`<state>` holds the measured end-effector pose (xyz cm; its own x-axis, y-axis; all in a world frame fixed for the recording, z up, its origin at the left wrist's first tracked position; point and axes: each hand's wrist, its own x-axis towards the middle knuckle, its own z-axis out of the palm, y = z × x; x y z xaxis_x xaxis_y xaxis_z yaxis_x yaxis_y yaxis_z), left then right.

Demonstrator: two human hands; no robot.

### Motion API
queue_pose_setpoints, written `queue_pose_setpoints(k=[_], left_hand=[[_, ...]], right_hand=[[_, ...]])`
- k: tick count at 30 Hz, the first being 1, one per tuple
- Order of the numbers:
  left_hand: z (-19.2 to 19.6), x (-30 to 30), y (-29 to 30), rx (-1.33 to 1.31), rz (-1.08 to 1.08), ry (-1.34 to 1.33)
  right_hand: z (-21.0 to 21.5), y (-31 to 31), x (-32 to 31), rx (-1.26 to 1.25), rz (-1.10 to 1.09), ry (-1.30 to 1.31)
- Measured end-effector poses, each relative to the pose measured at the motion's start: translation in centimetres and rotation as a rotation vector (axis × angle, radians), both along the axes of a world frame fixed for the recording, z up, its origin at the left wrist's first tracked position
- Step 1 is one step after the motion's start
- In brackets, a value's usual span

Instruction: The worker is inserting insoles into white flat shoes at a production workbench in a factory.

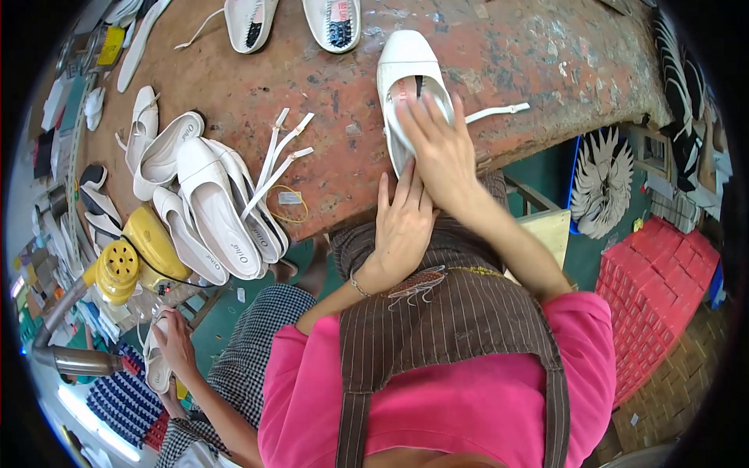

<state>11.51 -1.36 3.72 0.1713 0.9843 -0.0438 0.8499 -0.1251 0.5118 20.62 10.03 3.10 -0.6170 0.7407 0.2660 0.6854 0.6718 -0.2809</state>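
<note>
A white slip-on shoe (407, 53) lies on the worn workbench with its toe pointing away from me and a strap (499, 110) sticking out to its right. Over its opening is my right hand (446, 160), fingers stretched and apart, the tips inside on the insole. My left hand (406, 226) is at the heel end, just left of the right hand. Its fingers are extended and touch the heel edge; the thumb is hidden. Both hands cover much of the shoe's rear half.
Several white shoes (209, 175) with loose straps cluster on the left of the bench (328, 117), beside a yellow lamp-like device (118, 269). Two unfinished shoes (334, 19) lie at the far edge. A co-worker's hand (176, 343) holds a white shoe (156, 366). Pink-red baskets (655, 288) stand right.
</note>
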Motion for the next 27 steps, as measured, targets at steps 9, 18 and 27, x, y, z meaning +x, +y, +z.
queue_pose_setpoints(k=[9,18,27], left_hand=[[-0.3,-0.1,-0.4,0.017,-0.018,0.022],[-0.8,0.0,0.3,0.022,-0.017,-0.011],[-1.4,-0.5,0.7,0.090,-0.018,0.002]], right_hand=[[-0.4,-0.8,-1.2,0.024,-0.091,-0.160],[-0.3,-0.7,-2.0,0.027,-0.142,-0.281],[-1.6,0.7,-3.4,0.111,-0.249,-0.236]])
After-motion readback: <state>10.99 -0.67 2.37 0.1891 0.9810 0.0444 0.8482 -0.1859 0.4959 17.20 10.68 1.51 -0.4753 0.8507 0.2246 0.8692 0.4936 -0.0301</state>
